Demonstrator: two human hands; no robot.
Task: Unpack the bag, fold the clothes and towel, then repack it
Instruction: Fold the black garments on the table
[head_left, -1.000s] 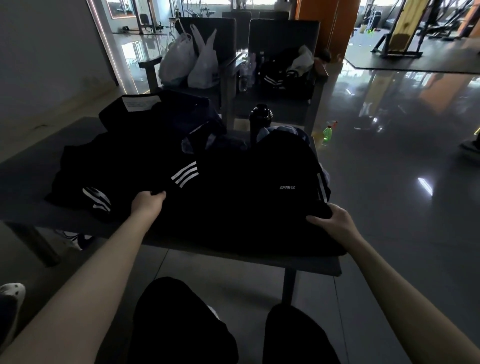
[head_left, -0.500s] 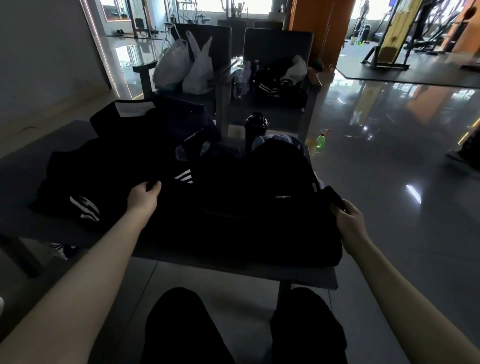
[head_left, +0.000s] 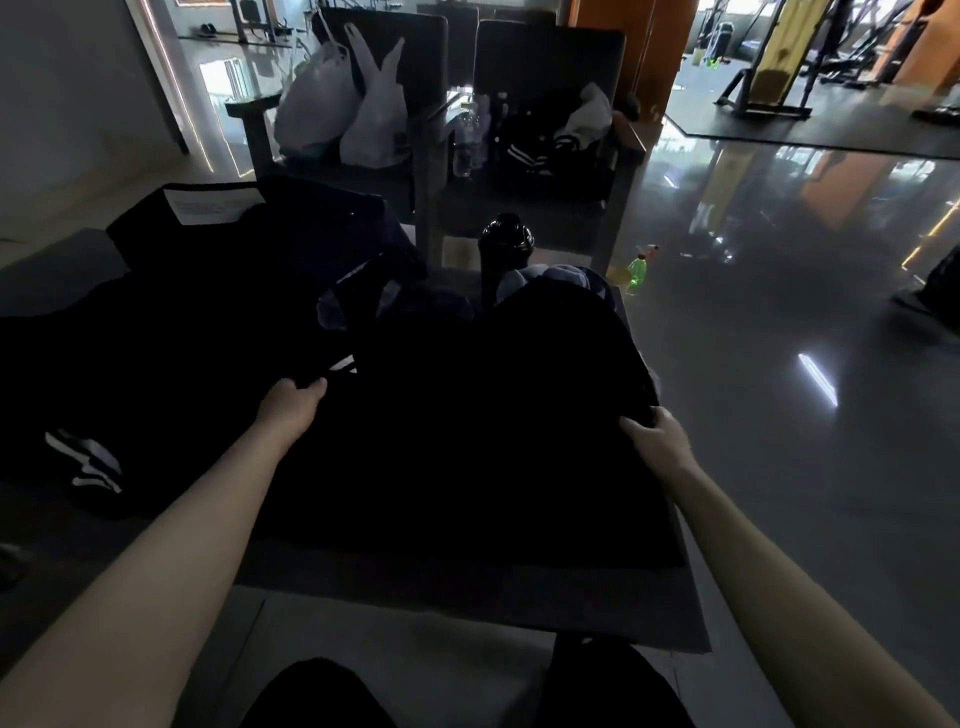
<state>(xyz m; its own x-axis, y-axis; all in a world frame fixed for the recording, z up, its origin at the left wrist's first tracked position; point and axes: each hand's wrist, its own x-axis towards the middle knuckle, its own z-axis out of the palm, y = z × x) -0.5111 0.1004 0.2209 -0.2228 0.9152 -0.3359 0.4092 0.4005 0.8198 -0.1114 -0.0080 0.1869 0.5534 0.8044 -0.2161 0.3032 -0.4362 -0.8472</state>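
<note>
no legible text, white label (head_left: 213, 205) on black garment (head_left: 291, 244) unreadable

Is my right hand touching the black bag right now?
Touching. The head view shows the right hand with its fingers curled over the right end of the black bag.

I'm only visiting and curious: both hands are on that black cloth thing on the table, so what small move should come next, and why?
Probably draw the gripped edge toward the body to fold it over. The left hand and right hand each grip an end of the black item, which lies spread on the table.
</note>
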